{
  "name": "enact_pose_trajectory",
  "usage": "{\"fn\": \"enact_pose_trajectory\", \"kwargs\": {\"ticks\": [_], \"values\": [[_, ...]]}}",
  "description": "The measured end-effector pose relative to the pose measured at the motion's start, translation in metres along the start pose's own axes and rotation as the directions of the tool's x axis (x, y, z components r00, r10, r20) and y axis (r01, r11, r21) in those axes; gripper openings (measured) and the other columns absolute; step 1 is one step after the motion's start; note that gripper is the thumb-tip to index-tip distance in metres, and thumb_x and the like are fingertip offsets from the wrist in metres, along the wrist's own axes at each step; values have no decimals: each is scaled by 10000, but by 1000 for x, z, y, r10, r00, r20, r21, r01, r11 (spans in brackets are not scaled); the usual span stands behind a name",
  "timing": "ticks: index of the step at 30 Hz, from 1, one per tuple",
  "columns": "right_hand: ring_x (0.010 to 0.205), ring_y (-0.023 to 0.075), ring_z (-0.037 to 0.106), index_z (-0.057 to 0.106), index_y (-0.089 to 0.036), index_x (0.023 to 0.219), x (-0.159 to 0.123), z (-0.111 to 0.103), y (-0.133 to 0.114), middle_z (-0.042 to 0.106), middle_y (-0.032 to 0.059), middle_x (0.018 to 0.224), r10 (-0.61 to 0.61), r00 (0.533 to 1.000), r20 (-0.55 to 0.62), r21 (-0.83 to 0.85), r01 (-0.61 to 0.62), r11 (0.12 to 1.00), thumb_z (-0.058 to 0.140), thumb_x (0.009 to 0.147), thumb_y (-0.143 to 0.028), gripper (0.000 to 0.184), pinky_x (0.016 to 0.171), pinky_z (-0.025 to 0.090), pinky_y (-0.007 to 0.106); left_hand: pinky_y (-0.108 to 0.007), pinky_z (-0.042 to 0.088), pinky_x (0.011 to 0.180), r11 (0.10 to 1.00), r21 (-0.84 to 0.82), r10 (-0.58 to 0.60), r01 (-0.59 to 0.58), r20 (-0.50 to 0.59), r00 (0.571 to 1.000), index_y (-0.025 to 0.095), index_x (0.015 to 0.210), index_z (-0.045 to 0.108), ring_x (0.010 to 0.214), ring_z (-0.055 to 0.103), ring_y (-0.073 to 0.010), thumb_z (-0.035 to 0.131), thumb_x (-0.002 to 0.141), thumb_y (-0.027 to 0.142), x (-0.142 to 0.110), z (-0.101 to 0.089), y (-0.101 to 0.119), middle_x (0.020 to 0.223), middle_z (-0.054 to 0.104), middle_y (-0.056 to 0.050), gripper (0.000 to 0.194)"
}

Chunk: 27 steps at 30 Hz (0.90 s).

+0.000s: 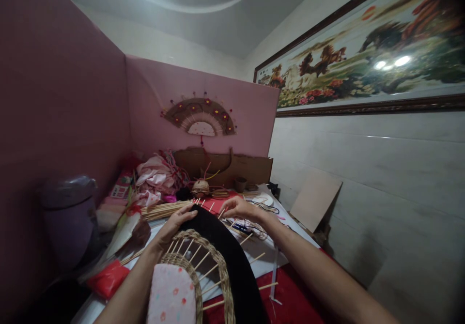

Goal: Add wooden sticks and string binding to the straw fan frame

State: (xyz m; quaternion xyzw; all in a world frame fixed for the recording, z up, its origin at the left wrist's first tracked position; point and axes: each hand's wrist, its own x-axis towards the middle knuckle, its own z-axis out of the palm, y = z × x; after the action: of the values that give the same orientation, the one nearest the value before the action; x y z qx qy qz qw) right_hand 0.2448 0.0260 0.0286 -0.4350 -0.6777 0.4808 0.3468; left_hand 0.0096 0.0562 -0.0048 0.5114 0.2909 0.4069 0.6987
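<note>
A half-round handmade fan frame (227,278) fills the lower middle, with a pale floral padded piece (172,292) at its base and woven straw-coloured bands crossing wooden sticks. A black fabric band (232,251) arcs across the sticks, whose ends poke out past its outer edge. My left hand (180,218) grips the band's upper left end, thumb over the black fabric. My right hand (238,208) is at the fan's far edge, fingertips pinched at one of the stick ends (221,213).
Behind lie bundled wooden sticks (165,211), pink cloth (156,174) and a ball of twine (200,187). A red packet (108,279) and a lidded bin (69,222) are on the left. A finished fan (201,118) hangs on the pink panel. Cardboard (316,198) leans at right.
</note>
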Motion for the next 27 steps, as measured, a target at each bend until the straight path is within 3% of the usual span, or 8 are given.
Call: {"fn": "enact_pose_trajectory", "kwargs": {"ticks": [7, 13, 17, 22, 24, 27], "values": [[567, 89, 512, 688, -132, 678, -1, 1, 3, 634, -1, 613, -15, 999, 37, 26, 14, 1000, 687, 546, -225, 161, 566, 354, 209, -267, 465, 716, 999, 29, 16, -16, 20, 1000, 167, 1022, 629, 777, 643, -191, 742, 575, 287, 2, -1, -2, 891, 700, -45, 476], [518, 71, 454, 692, -133, 668, -5, 2, 0, 612, -13, 574, -3, 1000, 13, -16, 3, 1000, 671, 556, -206, 136, 504, 298, 198, -260, 459, 769, 1000, 27, -2, 4, -87, 996, 154, 969, 653, 823, 639, -193, 782, 508, 272, 8, -5, -5, 895, 704, -51, 493], [530, 74, 474, 691, -130, 670, -4, 2, 0, 617, -10, 579, -6, 1000, 14, -6, 6, 1000, 666, 554, -193, 134, 511, 313, 195, -251, 469, 731, 1000, 21, -1, 2, -33, 999, 173, 947, 660, 784, 642, -177, 765, 541, 273, 3, -1, -2, 895, 704, -31, 431], [493, 68, 464, 655, -131, 622, 3, -2, 10, 590, -22, 543, -45, 996, -82, -54, 41, 998, 706, 557, -241, 138, 499, 325, 193, -240, 461, 734, 999, 32, 7, -5, -60, 998, 175, 946, 659, 810, 635, -179, 758, 546, 268, -4, 5, 4, 892, 703, -22, 423], [470, 62, 450, 655, -130, 645, 5, -4, 14, 573, -28, 531, -38, 998, -50, -44, 36, 998, 715, 577, -296, 189, 496, 335, 192, -247, 457, 746, 999, 42, 5, -2, -80, 997, 174, 977, 650, 840, 629, -190, 759, 538, 270, -6, 6, 6, 918, 698, -30, 462], [600, 108, 555, 671, -113, 753, 7, -5, 16, 635, 34, 679, 0, 997, 71, 79, -5, 997, 687, 625, -443, 354, 618, 417, 229, -252, 455, 746, 999, 39, 5, -1, -103, 995, 170, 1001, 639, 837, 628, -192, 773, 508, 274, -6, 7, 6, 898, 698, -37, 521]]}}
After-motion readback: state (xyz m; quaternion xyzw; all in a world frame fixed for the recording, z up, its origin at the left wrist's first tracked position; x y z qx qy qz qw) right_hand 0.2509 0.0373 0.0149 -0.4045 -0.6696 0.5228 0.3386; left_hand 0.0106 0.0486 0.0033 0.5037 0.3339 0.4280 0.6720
